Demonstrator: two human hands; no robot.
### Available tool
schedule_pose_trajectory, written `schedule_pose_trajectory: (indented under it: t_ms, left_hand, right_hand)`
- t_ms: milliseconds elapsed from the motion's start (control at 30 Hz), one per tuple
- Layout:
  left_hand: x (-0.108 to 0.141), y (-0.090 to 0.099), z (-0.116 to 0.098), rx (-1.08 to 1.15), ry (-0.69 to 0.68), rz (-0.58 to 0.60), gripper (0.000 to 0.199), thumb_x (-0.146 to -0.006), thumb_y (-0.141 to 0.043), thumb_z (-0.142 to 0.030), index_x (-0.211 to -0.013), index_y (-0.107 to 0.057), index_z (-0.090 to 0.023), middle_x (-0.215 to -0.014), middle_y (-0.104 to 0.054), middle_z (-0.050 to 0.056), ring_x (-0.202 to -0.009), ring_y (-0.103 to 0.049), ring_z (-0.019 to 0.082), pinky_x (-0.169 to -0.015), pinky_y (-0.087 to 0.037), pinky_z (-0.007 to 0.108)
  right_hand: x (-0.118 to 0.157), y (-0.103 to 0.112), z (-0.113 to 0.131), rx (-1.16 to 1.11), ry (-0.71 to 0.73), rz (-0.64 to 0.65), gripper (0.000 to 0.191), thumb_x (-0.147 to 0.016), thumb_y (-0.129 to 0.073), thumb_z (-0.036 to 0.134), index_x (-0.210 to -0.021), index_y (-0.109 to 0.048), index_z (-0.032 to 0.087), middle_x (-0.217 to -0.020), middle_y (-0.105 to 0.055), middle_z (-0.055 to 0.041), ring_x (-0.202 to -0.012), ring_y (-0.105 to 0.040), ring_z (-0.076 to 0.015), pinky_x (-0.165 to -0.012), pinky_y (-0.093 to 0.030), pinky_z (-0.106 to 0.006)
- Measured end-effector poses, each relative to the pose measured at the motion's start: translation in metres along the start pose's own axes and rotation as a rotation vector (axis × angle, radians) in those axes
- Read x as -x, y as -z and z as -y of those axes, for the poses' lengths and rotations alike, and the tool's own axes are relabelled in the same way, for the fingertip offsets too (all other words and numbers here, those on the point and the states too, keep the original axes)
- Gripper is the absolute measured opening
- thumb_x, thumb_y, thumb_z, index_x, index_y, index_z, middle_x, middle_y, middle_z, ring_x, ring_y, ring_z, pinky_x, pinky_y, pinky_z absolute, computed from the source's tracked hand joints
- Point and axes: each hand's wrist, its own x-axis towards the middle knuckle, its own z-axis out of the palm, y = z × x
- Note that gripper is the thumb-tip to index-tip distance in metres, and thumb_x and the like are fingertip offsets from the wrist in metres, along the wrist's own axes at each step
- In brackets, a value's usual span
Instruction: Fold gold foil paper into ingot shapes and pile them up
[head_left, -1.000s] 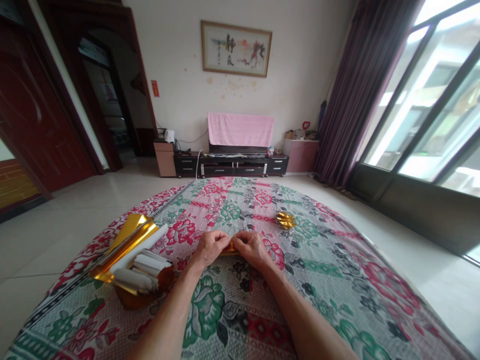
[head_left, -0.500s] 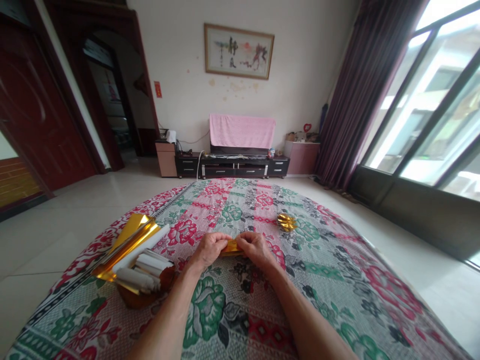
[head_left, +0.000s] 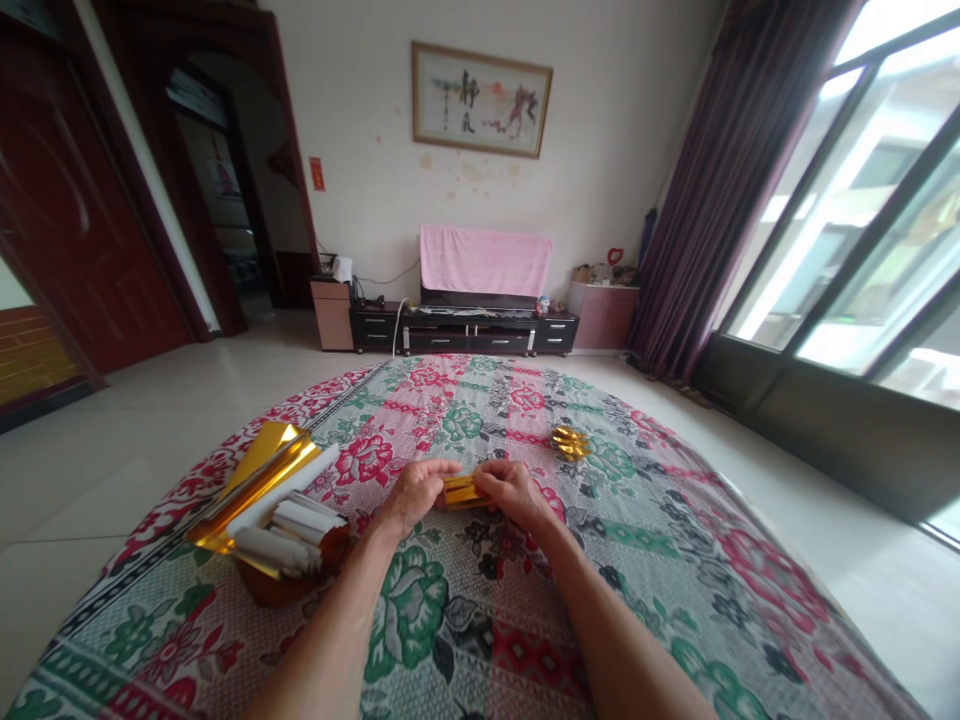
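A large round table draped in a grey, red and green flower-patterned cloth (head_left: pixel 712 560) fills the foreground. Beyond it, against the wall, stands a long, low black cabinet with drawers (head_left: pixel 469 335). On the left part of the cloth lies a loose pile: shiny gold foil sheets (head_left: pixel 262 460), partly rolled and slanting away from the person, with white tube-like rolls (head_left: pixel 277 550) beside them above a reddish-brown container (head_left: pixel 270 592).

The person's two bare hands meet near the middle of the cloth. The right hand (head_left: pixel 517 490) is curled nearly closed, thumb and fingers pinching the right end of a small, flat, folded strip of gold foil (head_left: pixel 461 490). The left hand (head_left: pixel 418 493) is half curled, its forefinger stretched along the far side and its thumb at the left end; whether it grips or merely touches, one cannot tell.

The strip lies between the hands, its long axis running side to side, from one thumb to the other. Both hands are at it, the right overlapping it more. Past the right hand, a little farther from the person, sits a crinkled, pleated gold foil piece (head_left: pixel 570 443).

Counted: one strip, one pleated piece, one container; several white rolls and foil sheets, overlapping too much for an exact number.
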Motion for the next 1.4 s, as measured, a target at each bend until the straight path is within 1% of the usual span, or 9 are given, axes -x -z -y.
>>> schedule_pose_trajectory:
  t_ms: [100,300,467,633,700,833,1200,1300,1400]
  left_hand:
    - [0.004,-0.002,-0.007,-0.003,-0.001,-0.021,0.034,-0.065,-0.048,-0.019,-0.092,-0.067,-0.014,-0.077,-0.068,0.004,-0.07,-0.061,0.016,-0.06,-0.047,0.025]
    - [0.005,-0.003,-0.008,-0.143,-0.102,-0.035,0.031,-0.072,-0.051,-0.037,-0.085,-0.07,-0.016,-0.075,-0.068,0.003,-0.072,-0.059,0.017,-0.054,-0.043,0.023]
    - [-0.001,-0.007,-0.002,-0.067,-0.08,-0.01,0.026,-0.064,-0.061,-0.029,-0.084,-0.068,-0.014,-0.071,-0.068,0.003,-0.062,-0.059,0.014,-0.059,-0.045,0.024]
    - [-0.005,-0.01,0.003,0.013,-0.073,-0.16,0.028,-0.063,-0.062,-0.03,-0.085,-0.067,-0.014,-0.067,-0.066,0.001,-0.057,-0.057,0.012,-0.052,-0.043,0.021]
    - [-0.006,-0.01,0.003,0.035,-0.069,-0.215,0.03,-0.064,-0.061,-0.033,-0.087,-0.066,-0.014,-0.065,-0.065,0.001,-0.054,-0.056,0.012,-0.048,-0.041,0.02]
    - [-0.005,-0.012,0.0,0.076,-0.074,-0.258,0.032,-0.064,-0.061,-0.035,-0.087,-0.065,-0.014,-0.067,-0.065,0.001,-0.054,-0.057,0.012,-0.047,-0.041,0.02]
    - [-0.005,-0.015,0.003,-0.086,-0.163,-0.122,0.026,-0.068,-0.05,-0.025,-0.083,-0.069,-0.015,-0.071,-0.068,0.003,-0.061,-0.059,0.014,-0.055,-0.044,0.023]
    - [0.002,-0.015,-0.005,-0.085,-0.14,-0.071,0.027,-0.073,-0.049,-0.031,-0.082,-0.069,-0.016,-0.073,-0.068,0.004,-0.065,-0.059,0.016,-0.055,-0.044,0.024]
    - [0.007,-0.016,-0.011,-0.134,-0.16,-0.05,0.029,-0.073,-0.052,-0.04,-0.073,-0.068,-0.015,-0.065,-0.065,0.003,-0.06,-0.055,0.015,-0.053,-0.041,0.023]
  right_hand:
    - [0.002,0.001,0.004,0.023,-0.001,0.027,0.018,-0.07,-0.051,0.028,-0.065,-0.061,0.013,-0.051,-0.049,0.0034,-0.042,-0.041,-0.0057,-0.039,-0.032,-0.016]
    - [0.003,0.001,0.007,0.029,-0.026,0.018,0.019,-0.071,-0.052,0.029,-0.067,-0.061,0.013,-0.055,-0.051,0.0023,-0.045,-0.042,-0.0061,-0.041,-0.035,-0.016]
    - [0.002,0.0,0.004,-0.075,-0.011,0.008,0.022,-0.072,-0.054,0.034,-0.073,-0.064,0.014,-0.056,-0.053,0.0019,-0.046,-0.045,-0.0077,-0.042,-0.038,-0.018]
    - [0.002,0.003,0.004,-0.354,-0.035,-0.06,0.039,-0.071,-0.058,0.044,-0.099,-0.061,0.016,-0.078,-0.064,-0.003,-0.064,-0.058,-0.0147,-0.051,-0.046,-0.023]
    - [0.003,0.004,0.006,-0.418,-0.038,-0.026,0.041,-0.071,-0.058,0.043,-0.103,-0.06,0.017,-0.086,-0.065,-0.005,-0.07,-0.061,-0.0163,-0.057,-0.049,-0.026]
    - [0.005,0.004,0.01,-0.44,-0.02,0.024,0.038,-0.07,-0.061,0.038,-0.102,-0.061,0.018,-0.085,-0.066,-0.0052,-0.074,-0.062,-0.017,-0.062,-0.049,-0.027]
    - [0.001,0.001,0.008,-0.287,0.036,0.035,0.03,-0.072,-0.058,0.042,-0.088,-0.063,0.017,-0.076,-0.064,-0.0026,-0.069,-0.058,-0.015,-0.057,-0.047,-0.023]
    - [0.0,0.0,0.004,-0.258,0.043,0.023,0.027,-0.073,-0.058,0.041,-0.083,-0.063,0.016,-0.072,-0.063,-0.0017,-0.064,-0.057,-0.0131,-0.057,-0.047,-0.023]
    - [-0.001,-0.002,0.0,-0.237,0.049,-0.01,0.026,-0.072,-0.06,0.041,-0.077,-0.061,0.015,-0.066,-0.06,0.0001,-0.057,-0.053,-0.0104,-0.053,-0.045,-0.021]
